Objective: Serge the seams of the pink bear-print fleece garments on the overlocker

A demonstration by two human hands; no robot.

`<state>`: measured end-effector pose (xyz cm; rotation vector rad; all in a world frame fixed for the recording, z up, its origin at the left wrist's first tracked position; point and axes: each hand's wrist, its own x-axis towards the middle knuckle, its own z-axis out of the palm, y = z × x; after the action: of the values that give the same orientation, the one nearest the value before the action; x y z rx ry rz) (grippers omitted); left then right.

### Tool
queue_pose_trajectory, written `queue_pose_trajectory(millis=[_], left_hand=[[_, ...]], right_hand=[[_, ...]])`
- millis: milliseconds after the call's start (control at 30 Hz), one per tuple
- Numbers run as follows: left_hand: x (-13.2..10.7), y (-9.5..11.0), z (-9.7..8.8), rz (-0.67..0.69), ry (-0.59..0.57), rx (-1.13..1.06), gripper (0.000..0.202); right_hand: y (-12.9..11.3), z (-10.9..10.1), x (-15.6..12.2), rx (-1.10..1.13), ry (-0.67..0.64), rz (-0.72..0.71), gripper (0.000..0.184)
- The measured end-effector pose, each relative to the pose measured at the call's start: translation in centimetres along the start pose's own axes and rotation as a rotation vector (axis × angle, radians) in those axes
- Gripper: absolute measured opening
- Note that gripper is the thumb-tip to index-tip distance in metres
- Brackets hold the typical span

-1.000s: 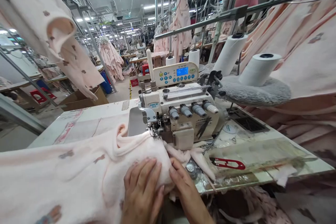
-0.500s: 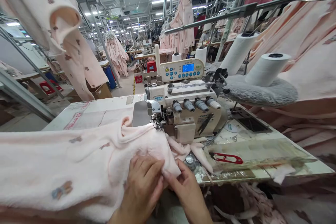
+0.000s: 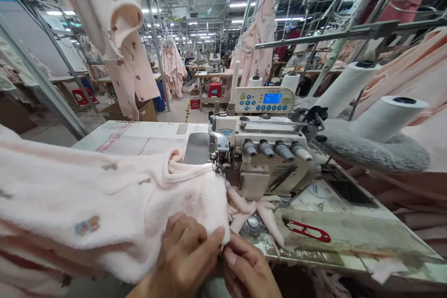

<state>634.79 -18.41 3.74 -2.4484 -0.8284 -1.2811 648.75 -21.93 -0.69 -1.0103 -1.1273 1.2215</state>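
Note:
A pale pink fleece garment piece (image 3: 132, 205) with small bear prints lies over the left of the sewing table, its far edge under the presser foot (image 3: 219, 163) of a white JACK overlock machine (image 3: 258, 149). At the piece's near right corner, my left hand (image 3: 185, 251) has its fingers bent on the fleece, with the thumb near the edge. My right hand (image 3: 247, 265) pinches the same edge just right of that thumb, and the two hands almost touch. Their lower fingertips are partly hidden by the cloth and by each other.
Red thread snips (image 3: 307, 230) lie on the table's right side. Pink fabric strips (image 3: 268, 221) lie beneath the machine head. Thread cones (image 3: 387, 118) stand at the right by a grey fluffy cover (image 3: 377, 151). A pink garment (image 3: 125, 56) hangs at the upper left.
The view has swung left, so everything sits further right. My hands have come closer together at the corner, and the fleece's right edge hangs straighter. The cloth stays under the presser foot.

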Motion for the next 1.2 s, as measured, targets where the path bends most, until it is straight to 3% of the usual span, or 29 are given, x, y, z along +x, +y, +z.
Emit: queue_pose_trajectory(millis=[67,167,233,300,500,767,1033,1200], left_hand=[[0.0,-0.1,-0.1,0.012,0.017,-0.004,0.023],[0.2,0.0,0.0,0.047,0.004,-0.022,0.02],[0.0,-0.1,0.4,0.046,0.022,-0.016,0.017],[-0.5,-0.5,1.1,0.01,0.034,0.016,0.015],[-2.1,-2.3,1.9,-0.004,-0.07,0.132,0.041],[0.2,-2.8,0.6,0.091,-0.23,0.156,0.04],[2.2,-4.3,1.1,-0.065,-0.427,0.13,0.052],[4.0,-6.0,1.5,-0.135,-0.605,0.115,0.052]], right_hand=[[0.0,-0.4,0.1,-0.218,0.075,-0.168,0.028],[-0.7,-1.3,1.2,-0.661,0.285,-0.619,0.029],[-1.1,-1.8,2.1,-0.826,0.253,-0.837,0.029],[-1.2,-2.3,2.7,-0.872,0.169,-0.93,0.024],[-0.1,-2.5,2.7,-0.854,0.164,-0.876,0.026],[-1.0,-2.6,4.1,-0.891,0.19,-0.881,0.026],[-2.5,-2.4,6.9,-0.952,0.234,-0.931,0.015],[-3.4,-2.4,8.9,-1.035,0.278,-0.858,0.011]])
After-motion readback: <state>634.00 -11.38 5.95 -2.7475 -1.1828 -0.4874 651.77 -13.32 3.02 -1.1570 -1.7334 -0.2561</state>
